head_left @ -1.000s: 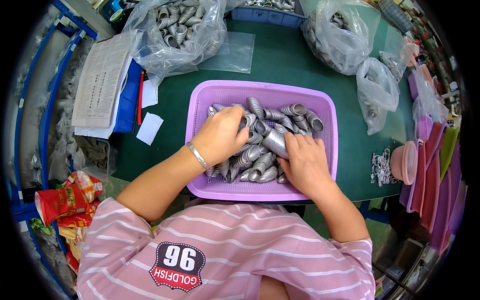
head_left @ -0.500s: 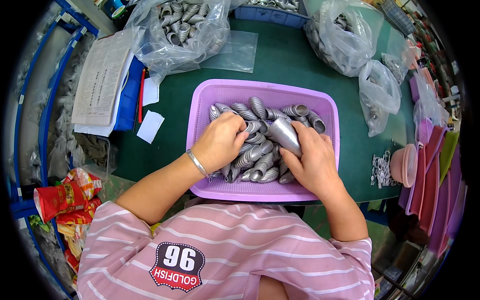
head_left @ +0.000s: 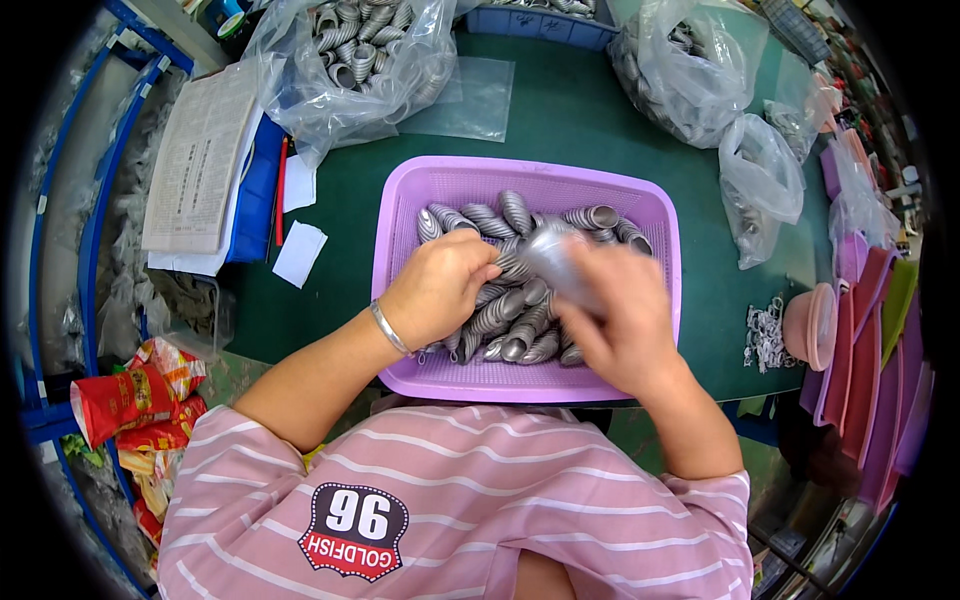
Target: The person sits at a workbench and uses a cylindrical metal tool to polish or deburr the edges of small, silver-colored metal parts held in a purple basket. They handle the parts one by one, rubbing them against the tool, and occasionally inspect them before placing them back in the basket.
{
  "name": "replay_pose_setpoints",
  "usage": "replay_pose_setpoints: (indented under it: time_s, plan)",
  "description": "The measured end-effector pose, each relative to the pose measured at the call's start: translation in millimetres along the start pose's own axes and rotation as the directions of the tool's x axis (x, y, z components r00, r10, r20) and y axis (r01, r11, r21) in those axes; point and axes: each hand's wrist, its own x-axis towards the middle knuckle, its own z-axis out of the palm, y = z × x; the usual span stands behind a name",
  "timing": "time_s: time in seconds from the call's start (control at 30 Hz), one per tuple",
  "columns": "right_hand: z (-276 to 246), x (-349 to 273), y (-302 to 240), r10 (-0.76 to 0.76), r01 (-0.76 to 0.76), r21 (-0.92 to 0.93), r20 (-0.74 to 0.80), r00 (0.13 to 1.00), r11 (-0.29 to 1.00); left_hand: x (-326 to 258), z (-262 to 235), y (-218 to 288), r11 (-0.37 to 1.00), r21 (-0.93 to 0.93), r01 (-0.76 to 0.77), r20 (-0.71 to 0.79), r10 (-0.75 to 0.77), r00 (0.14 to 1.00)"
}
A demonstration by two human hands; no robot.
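Right hand point(head_left: 615, 320): fingers curled around one grey ribbed metal cone point(head_left: 555, 262), blurred, held just above the pile. Left hand point(head_left: 440, 288): fingers bent, tips pressed down on the heap of cones point(head_left: 500, 310); whether pinching a single piece, cannot tell. Silver bracelet point(head_left: 388, 328) on left wrist. Held cone over the middle of the purple basket point(head_left: 400, 215), just beside the left fingertips. Basket on green table point(head_left: 560, 120), holding many grey cones lying loosely. Clear bag point(head_left: 350, 55) at far left with similar grey parts. Two more clear bags point(head_left: 700, 70) at far right, contents grey. Paper stack point(head_left: 200, 160) left of basket.
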Motion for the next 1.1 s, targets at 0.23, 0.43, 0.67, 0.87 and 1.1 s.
replay_pose_setpoints:
  time_s: [0.23,0.43,0.67,0.87,1.1]
  plan:
    - [-14,11,-2,0.083,-0.027,0.19,-0.294,0.952,0.981,-1,2,1,1.0,0.03,-0.01,-0.045,0.011,0.999]
    - [-12,-9,2,0.142,-0.157,0.043,0.244,0.959,0.987,-2,-11,7,0.995,-0.1,0.018,-0.027,-0.021,0.999]
    - [-9,-8,-8,0.017,0.013,0.156,-0.189,0.982,0.988,-3,-19,24,0.991,-0.054,-0.122,-0.16,0.112,0.981]
    - [-21,-2,5,0.128,-0.089,0.135,-0.316,0.94,0.987,5,-35,24,0.998,-0.005,-0.068,-0.135,0.066,0.989]
    - [-2,-19,16,0.202,-0.208,-0.235,-0.049,0.978,0.949,-5,-17,32,0.505,-0.817,0.279,0.108,-0.34,0.934]
